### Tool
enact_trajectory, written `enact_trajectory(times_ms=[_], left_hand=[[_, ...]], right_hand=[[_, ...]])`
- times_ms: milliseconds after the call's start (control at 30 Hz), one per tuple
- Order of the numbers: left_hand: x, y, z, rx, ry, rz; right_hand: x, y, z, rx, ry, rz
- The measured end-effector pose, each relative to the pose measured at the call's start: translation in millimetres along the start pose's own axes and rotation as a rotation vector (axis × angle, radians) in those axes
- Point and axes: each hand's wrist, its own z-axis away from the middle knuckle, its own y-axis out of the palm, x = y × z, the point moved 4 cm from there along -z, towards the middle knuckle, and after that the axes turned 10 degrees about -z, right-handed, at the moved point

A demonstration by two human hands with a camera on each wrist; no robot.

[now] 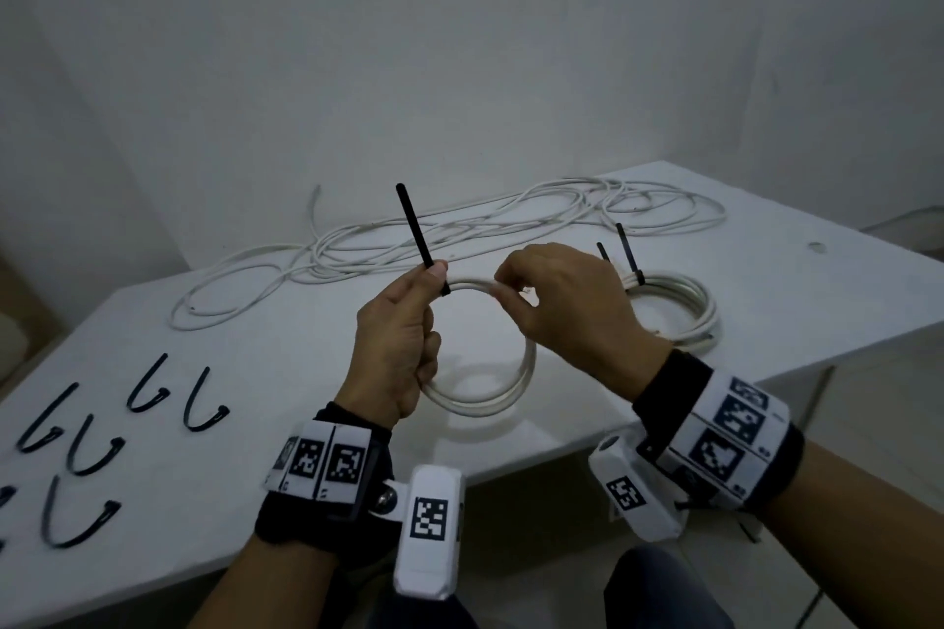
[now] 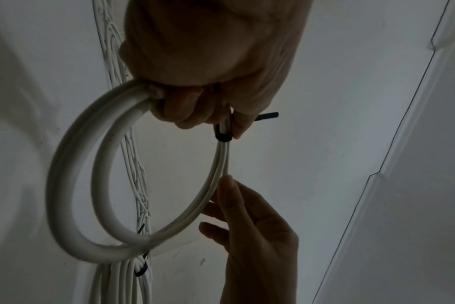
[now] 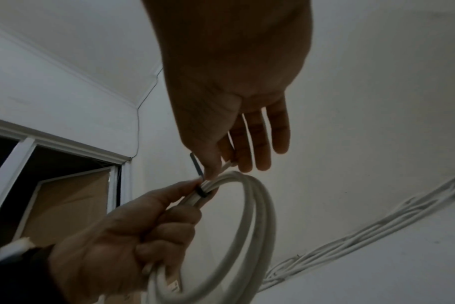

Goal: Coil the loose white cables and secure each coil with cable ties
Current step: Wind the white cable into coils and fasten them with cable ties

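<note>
My left hand (image 1: 440,277) grips the left side of a small white cable coil (image 1: 490,398), lifted just above the table, and its thumb presses where a black cable tie (image 1: 416,227) wraps the strands. The tie's tail sticks up and away. My right hand (image 1: 498,289) pinches a strand at the coil's top between thumb and forefinger, its other fingers straight. In the left wrist view the tie's band (image 2: 222,137) rings the coil (image 2: 73,164). The right wrist view shows the same band (image 3: 202,192) beside my left thumb.
A finished coil (image 1: 679,307) with two black ties lies to the right. Loose white cables (image 1: 459,225) sprawl along the back of the white table (image 1: 766,281). Several spare black ties (image 1: 148,388) lie at the front left. The table's edge runs just under my wrists.
</note>
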Motion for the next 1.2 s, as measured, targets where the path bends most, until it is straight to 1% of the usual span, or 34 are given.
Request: enact_trajectory(times_ms=[67,167,233,333,400,467,500,567,600,667,733,800,867,1000,1067,1133,1200], left_hand=[[0,2,0,-0.023,0.018,-0.002],[1,2,0,-0.035,0.024,0.031],[2,2,-1,-0.006,-0.009,0.089],[5,1,-2,0.036,-0.094,0.182],[5,1,-2,0.057,-0.124,0.215],[5,2,-1,0.081,-0.135,0.234],[5,3,0,0.095,-0.139,0.244],[6,3,1,0.118,-0.151,0.26],[6,3,1,0.128,-0.156,0.263],[5,3,1,0.146,-0.153,0.249],[2,1,2,0.147,-0.108,0.164],[0,-1,2,0.134,-0.03,0.028],[0,-2,1,0.119,0.016,-0.048],[5,-7,-2,0.104,0.013,-0.027],[6,-7,-2,0.112,0.045,-0.068],[6,-5,-2,0.106,0.115,-0.182],[8,0,-3,0.067,0.197,-0.334]], right_hand=[[7,2,5,-0.093,0.003,0.047],[8,6,6,-0.135,0.072,-0.014],[1,11,7,-0.099,0.142,-0.163],[-7,19,10,-0.029,0.211,-0.385],[-13,23,11,0.001,0.337,-0.6],[-20,28,13,0.0,0.455,-0.8],[-21,28,13,0.006,0.488,-0.905],[-20,30,13,0.082,0.515,-1.112],[-20,30,13,0.122,0.524,-1.166],[-19,28,11,0.156,0.501,-1.127],[-20,26,7,0.159,0.456,-0.979],[-20,22,5,0.162,0.417,-0.808],[-22,18,3,0.178,0.368,-0.684],[-26,7,1,0.2,0.282,-0.456],[-28,4,1,0.214,0.265,-0.358],[-30,1,2,0.224,0.253,-0.283],[-33,-2,5,0.23,0.25,-0.24]])
